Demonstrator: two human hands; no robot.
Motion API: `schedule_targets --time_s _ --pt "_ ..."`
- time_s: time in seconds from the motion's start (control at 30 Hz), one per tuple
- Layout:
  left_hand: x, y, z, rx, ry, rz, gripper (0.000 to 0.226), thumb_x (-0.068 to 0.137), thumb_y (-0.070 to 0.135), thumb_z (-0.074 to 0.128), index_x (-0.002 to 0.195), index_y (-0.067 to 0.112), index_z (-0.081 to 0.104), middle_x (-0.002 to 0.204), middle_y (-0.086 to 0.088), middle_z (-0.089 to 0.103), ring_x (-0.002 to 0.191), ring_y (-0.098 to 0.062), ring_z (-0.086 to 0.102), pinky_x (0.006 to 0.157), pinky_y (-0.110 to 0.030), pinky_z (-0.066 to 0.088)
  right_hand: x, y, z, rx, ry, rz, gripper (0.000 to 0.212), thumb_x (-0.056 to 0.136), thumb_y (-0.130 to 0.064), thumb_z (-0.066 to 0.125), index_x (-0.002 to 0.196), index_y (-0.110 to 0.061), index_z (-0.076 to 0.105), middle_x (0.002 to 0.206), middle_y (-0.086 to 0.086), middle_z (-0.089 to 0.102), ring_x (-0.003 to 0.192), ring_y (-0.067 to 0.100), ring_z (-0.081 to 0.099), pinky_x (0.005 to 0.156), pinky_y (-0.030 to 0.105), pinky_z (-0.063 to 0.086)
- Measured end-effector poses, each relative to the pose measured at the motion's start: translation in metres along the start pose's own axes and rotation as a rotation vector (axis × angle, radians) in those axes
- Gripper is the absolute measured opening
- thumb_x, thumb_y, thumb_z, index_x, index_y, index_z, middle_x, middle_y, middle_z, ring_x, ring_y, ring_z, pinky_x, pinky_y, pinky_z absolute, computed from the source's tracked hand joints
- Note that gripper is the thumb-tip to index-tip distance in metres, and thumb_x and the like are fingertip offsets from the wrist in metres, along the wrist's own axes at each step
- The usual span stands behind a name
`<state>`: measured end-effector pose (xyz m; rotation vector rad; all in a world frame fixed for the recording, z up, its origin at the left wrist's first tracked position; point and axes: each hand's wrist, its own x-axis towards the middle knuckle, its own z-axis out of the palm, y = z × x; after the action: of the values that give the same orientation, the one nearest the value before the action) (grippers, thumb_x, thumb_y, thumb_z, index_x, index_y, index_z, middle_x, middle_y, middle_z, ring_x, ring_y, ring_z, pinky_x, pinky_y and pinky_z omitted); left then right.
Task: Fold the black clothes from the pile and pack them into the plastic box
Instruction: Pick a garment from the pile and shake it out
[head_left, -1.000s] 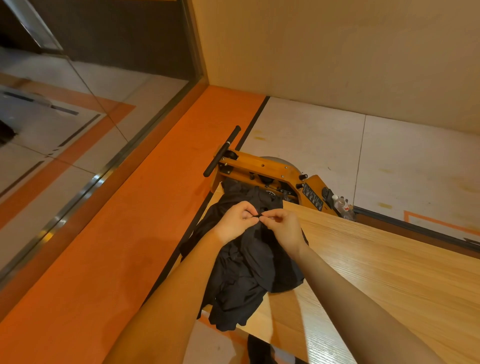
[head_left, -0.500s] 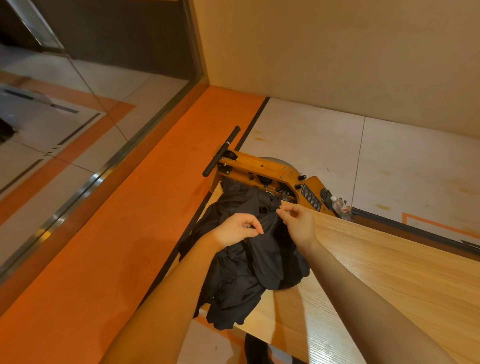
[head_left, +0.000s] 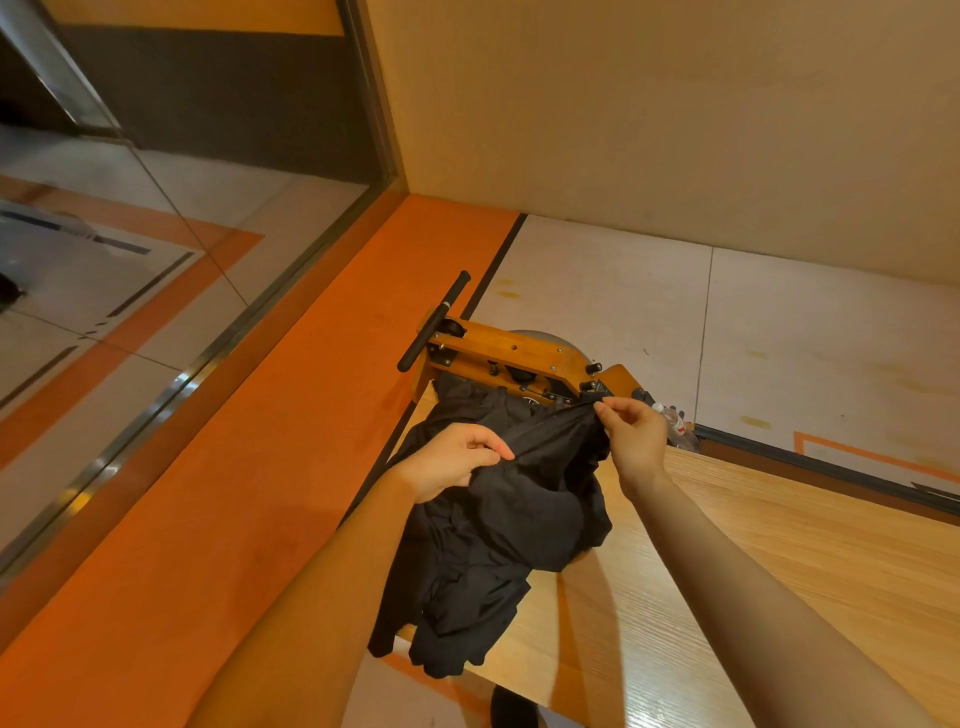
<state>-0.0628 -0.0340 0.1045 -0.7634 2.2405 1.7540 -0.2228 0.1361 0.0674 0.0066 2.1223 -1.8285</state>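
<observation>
A heap of black clothes (head_left: 483, 561) lies on the left corner of a wooden table (head_left: 779, 571) and hangs over its edge. My left hand (head_left: 452, 460) pinches the hem of the top black garment (head_left: 550, 467). My right hand (head_left: 631, 436) pinches the same hem further right, so the edge is stretched between the two hands above the heap. No plastic box is in view.
A wooden rowing machine (head_left: 514, 358) with a black handle (head_left: 434, 322) stands on the floor just beyond the table's far corner. A plastic bottle (head_left: 675, 423) lies behind my right hand. An orange floor strip (head_left: 260, 467) and a glass wall (head_left: 130, 249) run along the left.
My hands, together at one point on the garment a second ago, have drawn apart. The right hand slid right along the hem, stretching the edge out.
</observation>
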Motion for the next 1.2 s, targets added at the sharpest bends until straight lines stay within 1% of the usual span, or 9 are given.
schedule_targets --time_s 0.07,0.17,0.23,0.67,0.8,0.9,1.0,1.1,1.2 --pt "0.003 0.002 -0.002 0.035 0.028 0.045 0.023 0.097 0.009 0.051 0.095 0.02 0.071 0.076 -0.003 0.057 0.043 -0.001 0.041 0.045 -0.016 0.034 0.001 -0.001 -0.004 0.007 0.019 -0.001 0.005 0.094 -0.013 0.064 0.097 -0.017 0.066 0.095 0.0 0.066 0.092 0.016 0.061 0.079 0.024 0.05" --pt "0.008 0.002 -0.006 0.068 0.014 0.056 0.02 0.093 0.011 0.059 0.096 0.025 0.073 0.101 0.009 0.068 0.091 0.001 0.062 0.092 -0.024 0.051 0.002 0.001 -0.012 0.002 0.048 0.008 0.008 0.094 -0.013 0.063 0.101 -0.014 0.067 0.094 0.001 0.066 0.091 0.015 0.061 0.075 0.021 0.049" --pt "0.01 -0.001 -0.009 0.101 -0.043 0.03 0.017 0.085 0.014 0.071 0.098 0.026 0.074 0.111 0.009 0.067 0.108 -0.006 0.06 0.1 -0.03 0.046 0.003 0.003 -0.018 -0.01 0.077 0.016 0.01 0.094 -0.012 0.063 0.103 -0.011 0.067 0.092 0.0 0.064 0.091 0.015 0.06 0.072 0.019 0.048" --pt "0.017 -0.032 -0.019 0.105 0.0 -0.005 0.022 0.09 0.003 0.061 0.09 0.025 0.064 0.12 0.005 0.059 0.116 -0.007 0.053 0.099 -0.026 0.042 0.004 0.023 -0.027 -0.033 0.078 0.073 0.007 0.093 -0.011 0.063 0.1 -0.009 0.066 0.093 0.004 0.064 0.089 0.017 0.059 0.074 0.024 0.05" --pt "0.019 -0.042 -0.022 0.218 0.045 -0.016 0.025 0.089 -0.003 0.054 0.078 0.019 0.051 0.096 0.001 0.057 0.091 -0.008 0.051 0.084 -0.028 0.039 0.005 0.033 -0.022 -0.045 0.033 0.086 0.006 0.091 -0.009 0.066 0.097 -0.009 0.066 0.095 0.009 0.067 0.091 0.023 0.062 0.078 0.031 0.054" --pt "0.022 -0.046 -0.025 0.292 0.052 -0.055 0.036 0.09 -0.009 0.045 0.071 0.017 0.061 0.075 0.008 0.053 0.067 -0.003 0.048 0.071 -0.019 0.041 0.007 0.039 -0.016 -0.059 0.018 0.106 0.008 0.09 -0.007 0.067 0.097 -0.01 0.065 0.099 0.011 0.067 0.092 0.024 0.064 0.076 0.031 0.055" --pt "0.021 -0.052 -0.029 0.332 -0.002 -0.103 0.043 0.096 -0.007 0.038 0.088 0.014 0.075 0.098 0.006 0.063 0.086 -0.005 0.057 0.076 -0.006 0.043 0.008 0.041 -0.008 -0.064 -0.006 0.125 0.009 0.087 -0.005 0.069 0.094 -0.008 0.064 0.098 0.011 0.066 0.091 0.024 0.063 0.08 0.036 0.056" --pt "0.014 -0.061 -0.03 0.319 0.002 -0.155 0.043 0.097 -0.006 0.036 0.096 0.01 0.075 0.119 -0.006 0.064 0.11 -0.02 0.058 0.094 -0.018 0.042 0.003 0.04 0.003 -0.09 -0.093 0.148 0.005 0.088 -0.001 0.068 0.093 -0.003 0.066 0.087 0.008 0.066 0.081 0.019 0.062 0.073 0.029 0.053" --pt "0.01 -0.076 -0.03 0.28 0.02 -0.185 0.032 0.095 -0.001 0.046 0.099 0.017 0.072 0.117 -0.012 0.065 0.107 -0.023 0.059 0.095 -0.027 0.045 -0.006 0.041 0.016 -0.171 -0.184 0.071 0.009 0.09 0.0 0.064 0.092 -0.005 0.072 0.086 0.003 0.067 0.08 0.013 0.061 0.072 0.025 0.052"
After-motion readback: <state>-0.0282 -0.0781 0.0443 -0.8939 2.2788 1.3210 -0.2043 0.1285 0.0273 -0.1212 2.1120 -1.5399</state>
